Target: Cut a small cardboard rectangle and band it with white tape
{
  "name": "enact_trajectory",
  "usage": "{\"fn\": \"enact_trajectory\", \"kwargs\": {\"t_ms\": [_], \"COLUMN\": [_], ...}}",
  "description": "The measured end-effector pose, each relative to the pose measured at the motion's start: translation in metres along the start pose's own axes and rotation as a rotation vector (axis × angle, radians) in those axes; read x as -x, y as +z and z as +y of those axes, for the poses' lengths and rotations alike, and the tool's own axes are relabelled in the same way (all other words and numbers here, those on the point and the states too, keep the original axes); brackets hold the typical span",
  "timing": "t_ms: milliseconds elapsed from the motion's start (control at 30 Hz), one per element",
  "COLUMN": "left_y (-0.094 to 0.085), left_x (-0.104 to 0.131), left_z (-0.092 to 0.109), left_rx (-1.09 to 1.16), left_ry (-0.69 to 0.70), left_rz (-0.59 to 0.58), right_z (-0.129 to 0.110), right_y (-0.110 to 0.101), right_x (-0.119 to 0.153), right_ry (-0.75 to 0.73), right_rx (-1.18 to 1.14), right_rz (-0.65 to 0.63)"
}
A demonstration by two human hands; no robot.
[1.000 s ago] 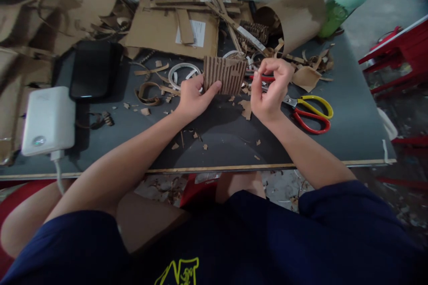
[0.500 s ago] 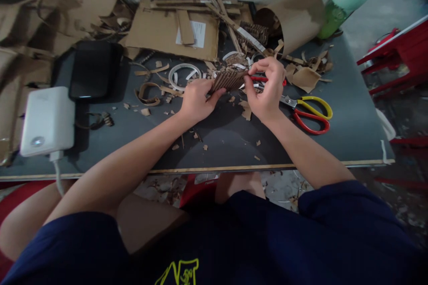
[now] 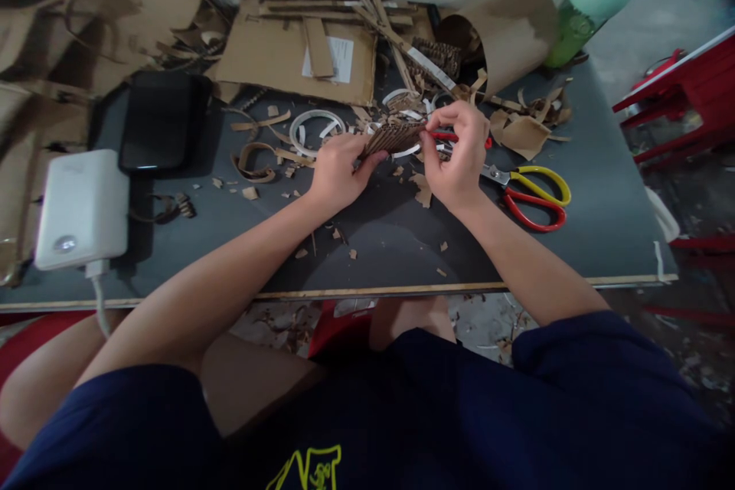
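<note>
Both grips are pinching: the left hand (image 3: 338, 168) clasps the left end of the cardboard piece (image 3: 393, 139), thumb on the near side; the right hand (image 3: 458, 157) nips its right end between thumb and forefinger. The piece lies tilted between them, above the table (image 3: 373, 245). In my judgement, good handling calls for firm left support and small, light right-hand pulls, sparing the ridges. Forearms converge inward; the right fingers curl. Just right of the right grip lie scissors (image 3: 507, 178); left of the left, a white ring (image 3: 294, 134).
</note>
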State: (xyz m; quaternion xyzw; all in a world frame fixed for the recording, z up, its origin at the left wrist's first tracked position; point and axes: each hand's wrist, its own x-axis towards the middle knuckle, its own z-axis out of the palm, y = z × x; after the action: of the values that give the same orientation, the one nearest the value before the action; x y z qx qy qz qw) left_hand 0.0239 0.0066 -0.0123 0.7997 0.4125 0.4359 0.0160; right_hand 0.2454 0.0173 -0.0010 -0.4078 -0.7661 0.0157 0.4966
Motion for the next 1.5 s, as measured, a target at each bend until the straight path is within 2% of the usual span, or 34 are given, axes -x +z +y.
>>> {"fn": "enact_trajectory", "kwargs": {"t_ms": [167, 367, 567, 800, 1100, 1333, 1500], "left_y": [0.000, -0.003, -0.003, -0.002, -0.004, -0.004, -0.005], "left_x": [0.001, -0.001, -0.001, -0.001, -0.001, 0.001, 0.001], "left_z": [-0.001, 0.004, 0.004, 0.003, 0.007, 0.007, 0.005], "left_rx": [0.030, 0.041, 0.044, 0.066, 0.116, 0.091, 0.073], "left_ry": [-0.043, -0.037, -0.007, -0.011, 0.027, 0.017, 0.095], "left_rz": [-0.027, -0.027, -0.022, 0.000, 0.072, 0.055, 0.035], "right_z": [0.000, 0.003, -0.001, -0.002, -0.009, -0.005, -0.005], "right_y": [0.000, 0.001, -0.002, -0.006, -0.005, -0.004, -0.002], "right_x": [0.001, 0.001, 0.000, -0.002, -0.003, -0.002, -0.002], "right_ry": [0.000, 0.000, -0.081, -0.049, -0.057, -0.025, -0.014], "right_rx": [-0.003, -0.063, 0.026, 0.072, 0.079, 0.027, -0.019], "right_rz": [-0.017, 0.039, 0.004, -0.073, 0.008, -0.001, 0.049]}}
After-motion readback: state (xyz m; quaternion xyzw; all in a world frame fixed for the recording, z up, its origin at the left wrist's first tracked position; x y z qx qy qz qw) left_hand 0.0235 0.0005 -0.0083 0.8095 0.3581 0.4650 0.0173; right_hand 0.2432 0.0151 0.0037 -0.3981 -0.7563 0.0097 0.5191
